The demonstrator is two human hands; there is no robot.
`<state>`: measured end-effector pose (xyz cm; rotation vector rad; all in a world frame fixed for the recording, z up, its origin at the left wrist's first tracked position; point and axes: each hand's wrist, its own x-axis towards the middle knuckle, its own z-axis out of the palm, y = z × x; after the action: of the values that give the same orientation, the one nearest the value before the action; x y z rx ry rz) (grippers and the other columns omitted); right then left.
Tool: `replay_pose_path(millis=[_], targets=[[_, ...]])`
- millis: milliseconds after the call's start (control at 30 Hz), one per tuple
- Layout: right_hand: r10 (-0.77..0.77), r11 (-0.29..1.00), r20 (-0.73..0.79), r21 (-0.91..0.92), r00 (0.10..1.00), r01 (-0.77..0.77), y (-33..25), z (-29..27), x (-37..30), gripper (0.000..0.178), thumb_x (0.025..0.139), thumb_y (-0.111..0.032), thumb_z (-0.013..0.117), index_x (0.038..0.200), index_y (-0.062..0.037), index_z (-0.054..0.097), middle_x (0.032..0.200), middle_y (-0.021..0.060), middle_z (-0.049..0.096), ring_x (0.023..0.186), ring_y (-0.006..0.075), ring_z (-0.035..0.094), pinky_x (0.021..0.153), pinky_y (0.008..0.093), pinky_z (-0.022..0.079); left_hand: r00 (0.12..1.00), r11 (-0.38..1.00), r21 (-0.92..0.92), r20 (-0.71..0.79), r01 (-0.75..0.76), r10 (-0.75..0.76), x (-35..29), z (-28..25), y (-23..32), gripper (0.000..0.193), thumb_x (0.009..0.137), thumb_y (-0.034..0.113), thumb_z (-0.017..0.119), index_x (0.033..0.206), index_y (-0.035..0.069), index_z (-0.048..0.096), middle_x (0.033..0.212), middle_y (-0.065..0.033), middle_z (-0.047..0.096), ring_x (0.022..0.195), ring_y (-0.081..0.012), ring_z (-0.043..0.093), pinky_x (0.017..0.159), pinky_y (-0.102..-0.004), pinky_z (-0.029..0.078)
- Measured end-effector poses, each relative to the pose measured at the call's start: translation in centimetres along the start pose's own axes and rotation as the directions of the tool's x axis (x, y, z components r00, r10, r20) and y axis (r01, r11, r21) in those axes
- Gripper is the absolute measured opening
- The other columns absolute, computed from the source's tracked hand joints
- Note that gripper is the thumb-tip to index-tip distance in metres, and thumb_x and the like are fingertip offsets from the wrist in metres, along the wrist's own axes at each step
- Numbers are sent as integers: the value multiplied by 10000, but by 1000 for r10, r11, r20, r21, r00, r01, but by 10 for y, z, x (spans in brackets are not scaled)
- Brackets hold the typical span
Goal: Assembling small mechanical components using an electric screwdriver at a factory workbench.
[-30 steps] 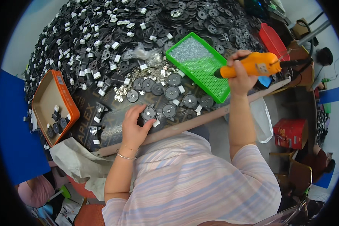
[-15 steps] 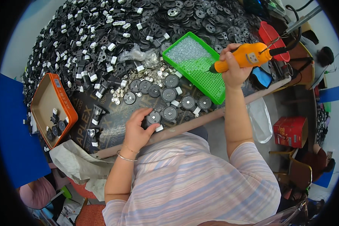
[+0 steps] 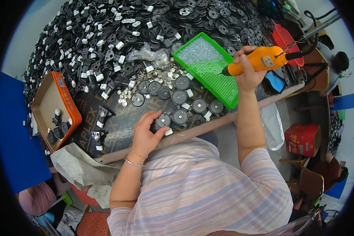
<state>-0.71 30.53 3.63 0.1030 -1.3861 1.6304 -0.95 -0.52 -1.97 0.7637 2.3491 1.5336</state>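
Note:
My right hand (image 3: 248, 72) is wrapped round an orange electric screwdriver (image 3: 268, 60), whose dark tip points left over a green perforated tray (image 3: 215, 74). Small silvery screws (image 3: 198, 50) fill the tray's far half, thinning out toward its near end. My left hand (image 3: 146, 131) pinches the rim of a black disc (image 3: 163, 120) with a white tab, thumb at its near side and fingers at its far side. The disc stays on the dark tabletop. Several similar black discs (image 3: 180, 117) lie just beyond and to the right, beside a scatter of small round metal parts (image 3: 124, 97).
A heap of black parts with white tabs (image 3: 86, 59) covers the far side, with loose black discs (image 3: 220, 23) at its right. An orange-rimmed box (image 3: 63, 102) stands left. A pinkish rail (image 3: 200, 129) edges the table. A red basket (image 3: 287, 43) lies far right; people sit farther off.
The whole view has shifted slightly, so things sit a little farther right. Both hands keep their holds, and the screwdriver remains over the tray.

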Motion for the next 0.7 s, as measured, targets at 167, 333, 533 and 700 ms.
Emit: replay_pose_path(millis=[167,333,533,700], targets=[[22,1000,-4,0,1000,-22,-1,0,1,250,757,62,596,979,-10,506,810,101,563,649,164,559,610,283,472,1000,1000,-3,-4,-12,12,0,1,-1,486,640,116,790,1077,-1,611,1094,-162,602,976,-306,596,826,-343,485],[19,999,26,31,999,-19,1,-2,2,225,777,63,554,983,-8,499,836,118,543,660,193,540,626,316,452,1000,1000,-1,-5,-27,27,0,0,-2,486,638,117,791,1074,1,611,1090,-162,602,974,-308,595,822,-343,484],[52,994,-36,99,998,-48,-15,5,2,252,769,69,586,989,-11,493,809,101,560,661,176,541,622,300,452,1000,999,33,1,-19,19,0,-1,0,488,635,111,790,1079,11,611,1086,-153,603,1001,-318,579,844,-355,476],[16,911,263,394,965,-123,-49,46,-19,251,797,-52,620,1003,-3,486,884,138,523,678,197,528,625,316,456,998,998,41,-26,-48,49,1,1,-2,485,632,95,788,1076,16,610,1075,-141,604,1016,-315,570,857,-357,467]])
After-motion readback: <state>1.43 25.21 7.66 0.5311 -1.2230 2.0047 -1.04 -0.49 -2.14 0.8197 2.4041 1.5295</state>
